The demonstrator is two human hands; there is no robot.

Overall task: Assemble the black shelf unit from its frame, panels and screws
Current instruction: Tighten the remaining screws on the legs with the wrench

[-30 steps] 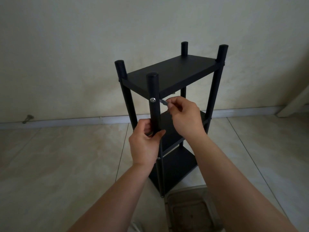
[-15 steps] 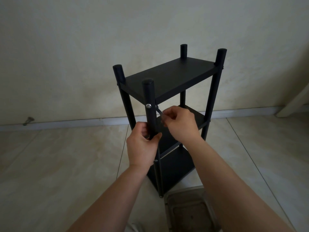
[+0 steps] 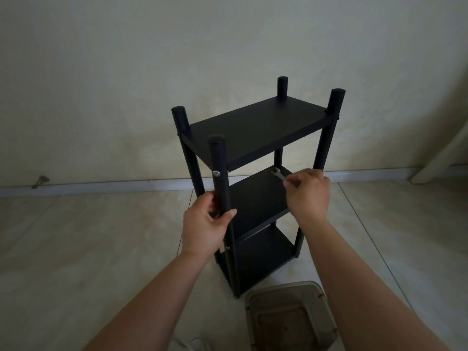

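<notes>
The black shelf unit (image 3: 255,127) stands upright on the tiled floor, with three panels between four round posts. My left hand (image 3: 206,224) grips the near front post (image 3: 218,171) below the top panel. A silver screw (image 3: 216,173) sits in that post at the top panel's level. My right hand (image 3: 307,193) pinches a small flat silver wrench (image 3: 278,173), held over the middle panel and away from the screw. A second screw (image 3: 227,248) shows lower on the same post.
A brownish plastic container (image 3: 291,315) lies on the floor just in front of the shelf's foot. A small metal object (image 3: 40,181) sits by the skirting board at far left. A pale slanted edge (image 3: 440,150) leans at the right wall.
My right hand has pulled the wrench off the screw and moved it right, over the middle panel. The left hand keeps its grip on the post.
</notes>
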